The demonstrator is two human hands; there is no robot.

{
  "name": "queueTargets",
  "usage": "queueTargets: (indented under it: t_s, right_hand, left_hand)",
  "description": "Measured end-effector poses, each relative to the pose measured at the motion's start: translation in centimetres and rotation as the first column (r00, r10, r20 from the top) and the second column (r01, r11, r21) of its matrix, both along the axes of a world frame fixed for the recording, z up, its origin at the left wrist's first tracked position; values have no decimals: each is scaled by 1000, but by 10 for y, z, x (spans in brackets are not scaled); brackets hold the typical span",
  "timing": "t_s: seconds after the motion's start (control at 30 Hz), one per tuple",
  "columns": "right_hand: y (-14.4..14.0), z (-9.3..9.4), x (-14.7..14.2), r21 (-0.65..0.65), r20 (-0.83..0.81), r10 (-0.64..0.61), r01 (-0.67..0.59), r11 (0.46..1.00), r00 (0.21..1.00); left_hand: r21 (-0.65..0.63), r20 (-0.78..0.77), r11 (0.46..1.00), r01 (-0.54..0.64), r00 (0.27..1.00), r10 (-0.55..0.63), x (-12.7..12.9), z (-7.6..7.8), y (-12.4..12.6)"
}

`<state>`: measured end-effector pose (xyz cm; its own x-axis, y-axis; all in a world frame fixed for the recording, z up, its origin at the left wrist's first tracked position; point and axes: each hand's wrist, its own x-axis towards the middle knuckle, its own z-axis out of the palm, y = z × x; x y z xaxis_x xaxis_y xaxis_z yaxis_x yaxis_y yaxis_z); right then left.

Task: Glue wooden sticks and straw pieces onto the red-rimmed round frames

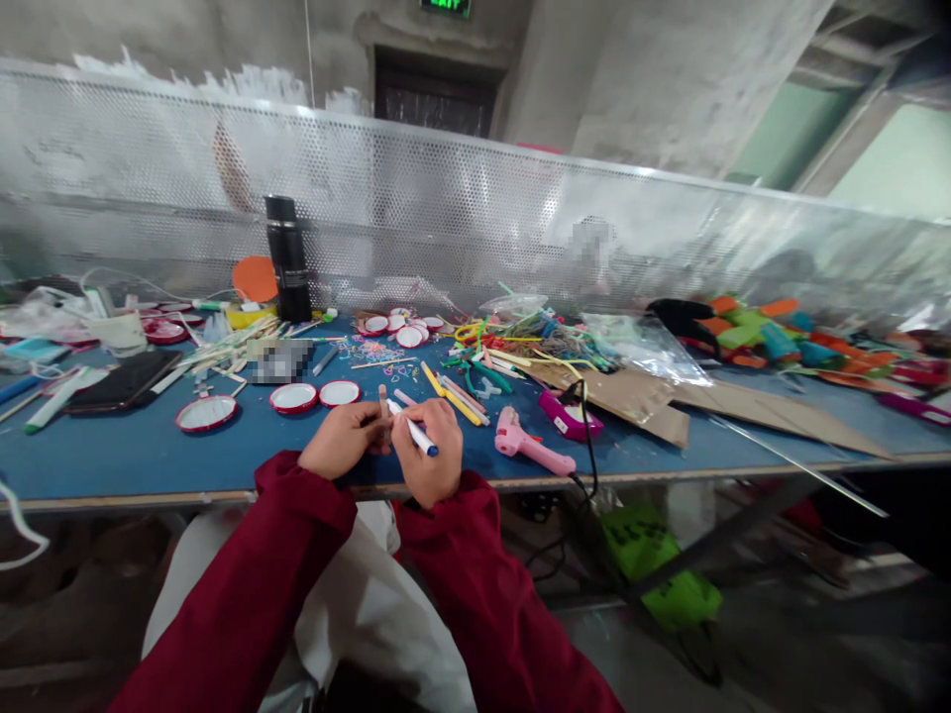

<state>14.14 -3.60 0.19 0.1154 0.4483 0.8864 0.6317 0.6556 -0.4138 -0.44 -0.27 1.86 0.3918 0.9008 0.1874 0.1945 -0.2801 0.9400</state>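
Note:
At the table's front edge, my right hand (pixel 429 451) is closed round a white marker (pixel 418 433) with a blue end. The marker slants down to the right, its other end near my left fingers. My left hand (pixel 346 436) pinches a small flat brown stick (pixel 383 401) that stands up between thumb and fingers; its lower part is hidden. Just beyond my hands lie a round lid (pixel 340 393) with a red rim, a second such lid (pixel 293 398), and yellow markers (pixel 462 404). A pink glue gun (pixel 531 446) rests to the right of my right hand.
A black flask (pixel 288 259) stands at the back left by the perforated metal screen (pixel 461 218). A dark phone (pixel 126 381) lies left. A purple tape dispenser (pixel 571 411), cardboard pieces (pixel 780 416) and a black cable (pixel 586 446) are on the right, with coloured craft bits (pixel 531 337) behind.

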Motion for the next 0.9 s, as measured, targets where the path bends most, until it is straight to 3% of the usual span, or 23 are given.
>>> queueTargets:
  t_s: [0.9]
  right_hand:
    - [0,0,0,17,1,-2,2,1000,1000]
  left_hand:
    - [25,-28,999,21,999,-20,-2,-7,5]
